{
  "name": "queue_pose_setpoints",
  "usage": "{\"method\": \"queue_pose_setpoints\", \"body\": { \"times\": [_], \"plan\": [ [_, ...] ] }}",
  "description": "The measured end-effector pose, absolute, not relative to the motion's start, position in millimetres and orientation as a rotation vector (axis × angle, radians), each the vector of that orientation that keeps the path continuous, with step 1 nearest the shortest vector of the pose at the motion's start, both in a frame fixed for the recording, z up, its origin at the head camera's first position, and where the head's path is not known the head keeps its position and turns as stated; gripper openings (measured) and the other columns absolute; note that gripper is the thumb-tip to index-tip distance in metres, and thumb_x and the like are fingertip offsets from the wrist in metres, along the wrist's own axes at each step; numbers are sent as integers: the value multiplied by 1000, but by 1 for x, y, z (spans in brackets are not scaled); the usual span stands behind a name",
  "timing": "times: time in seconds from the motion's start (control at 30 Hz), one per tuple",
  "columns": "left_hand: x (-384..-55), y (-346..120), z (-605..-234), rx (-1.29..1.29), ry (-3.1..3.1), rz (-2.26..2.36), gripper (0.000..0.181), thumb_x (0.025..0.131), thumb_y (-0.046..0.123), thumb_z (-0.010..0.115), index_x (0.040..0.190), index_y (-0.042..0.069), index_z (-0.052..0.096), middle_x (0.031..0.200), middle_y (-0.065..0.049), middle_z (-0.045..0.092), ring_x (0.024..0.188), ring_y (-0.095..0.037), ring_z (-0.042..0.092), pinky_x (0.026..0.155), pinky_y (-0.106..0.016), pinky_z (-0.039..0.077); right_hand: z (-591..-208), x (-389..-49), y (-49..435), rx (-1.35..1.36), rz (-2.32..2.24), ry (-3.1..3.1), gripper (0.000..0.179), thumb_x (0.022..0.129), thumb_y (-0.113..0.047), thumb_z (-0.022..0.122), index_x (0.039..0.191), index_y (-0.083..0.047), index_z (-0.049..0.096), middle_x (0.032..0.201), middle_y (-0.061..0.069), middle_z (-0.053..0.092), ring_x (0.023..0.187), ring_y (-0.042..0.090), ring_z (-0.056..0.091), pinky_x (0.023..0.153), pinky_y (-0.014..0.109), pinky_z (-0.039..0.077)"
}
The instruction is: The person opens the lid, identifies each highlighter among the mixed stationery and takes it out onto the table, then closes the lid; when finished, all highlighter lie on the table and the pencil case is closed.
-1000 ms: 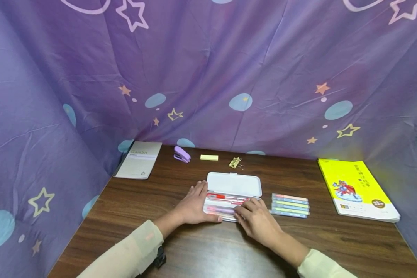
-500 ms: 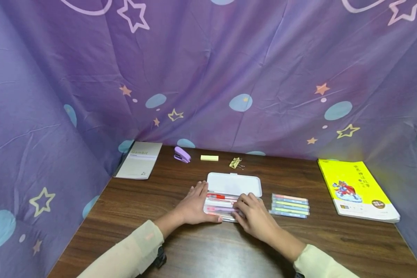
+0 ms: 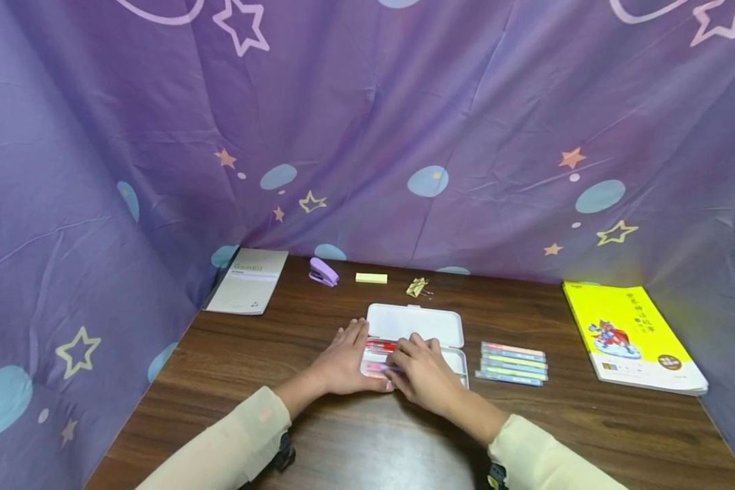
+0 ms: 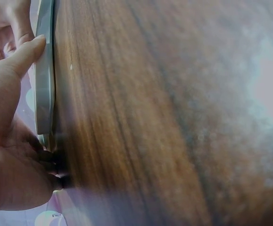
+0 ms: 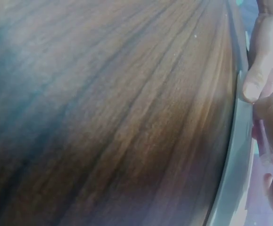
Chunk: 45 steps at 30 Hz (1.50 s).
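A white pencil case (image 3: 414,323) lies open on the table, its lid folded back. My left hand (image 3: 343,361) holds the left end, thumb (image 4: 30,52) on the front wall and the other fingers at the side. Inside, red pens (image 3: 380,346) lie in the back part and a pinkish clear pen (image 3: 375,368) in the front part. My right hand (image 3: 425,374) reaches over the case with bent fingers, pinching the pinkish pen; its fingertips are partly hidden. In the right wrist view both hands meet near the case's front wall (image 5: 240,136).
Several pastel highlighters (image 3: 513,364) lie in a row to the right. Behind the case are a purple stapler (image 3: 323,272), a yellow sticky-note pad (image 3: 371,278) and gold binder clips (image 3: 416,287). A grey notebook (image 3: 248,282) lies far left, a yellow book (image 3: 631,337) far right.
My right hand has slid left along the case, uncovering its right end and coming closer to my left thumb. The left hand and the case stay in place.
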<state>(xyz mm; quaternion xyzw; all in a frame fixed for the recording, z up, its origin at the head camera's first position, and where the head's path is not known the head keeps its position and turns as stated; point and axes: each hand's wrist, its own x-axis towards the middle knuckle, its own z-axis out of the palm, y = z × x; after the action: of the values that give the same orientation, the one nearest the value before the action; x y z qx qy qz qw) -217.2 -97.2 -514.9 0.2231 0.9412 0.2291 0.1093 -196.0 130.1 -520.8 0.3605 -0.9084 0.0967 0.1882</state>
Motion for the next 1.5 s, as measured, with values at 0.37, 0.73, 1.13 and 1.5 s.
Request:
{"method": "queue_pose_setpoints", "body": {
  "times": [0.37,0.73,1.13,1.5],
  "plan": [
    [-217,-97,-513,653,2760,682,139,84,77,80,173,-8,15,183,-30,17,172,-45,15,142,-56,16,-519,-198,136,1061,244,-2455,18,92,-33,90,101,-22,79,102,-7,67,94,17,54,84,40,43],
    [-216,-97,-511,641,2752,704,140,83,75,82,174,-8,15,183,-28,17,173,-44,14,142,-55,16,-511,-204,162,1064,231,-2382,23,94,-25,86,113,-17,74,106,-4,66,98,21,57,90,51,47],
    [-215,-97,-512,648,2752,710,139,84,73,83,174,-8,15,183,-29,17,173,-44,14,142,-55,16,-507,-209,199,1042,263,-2332,25,87,-20,91,107,-17,75,103,-3,67,96,21,57,87,55,48],
    [-215,-96,-512,654,2758,703,139,84,74,82,174,-8,15,183,-30,17,173,-45,14,142,-56,17,-508,-191,251,977,233,-2387,29,83,-13,90,108,-15,74,102,-2,69,95,23,58,85,61,48]
  ]
}}
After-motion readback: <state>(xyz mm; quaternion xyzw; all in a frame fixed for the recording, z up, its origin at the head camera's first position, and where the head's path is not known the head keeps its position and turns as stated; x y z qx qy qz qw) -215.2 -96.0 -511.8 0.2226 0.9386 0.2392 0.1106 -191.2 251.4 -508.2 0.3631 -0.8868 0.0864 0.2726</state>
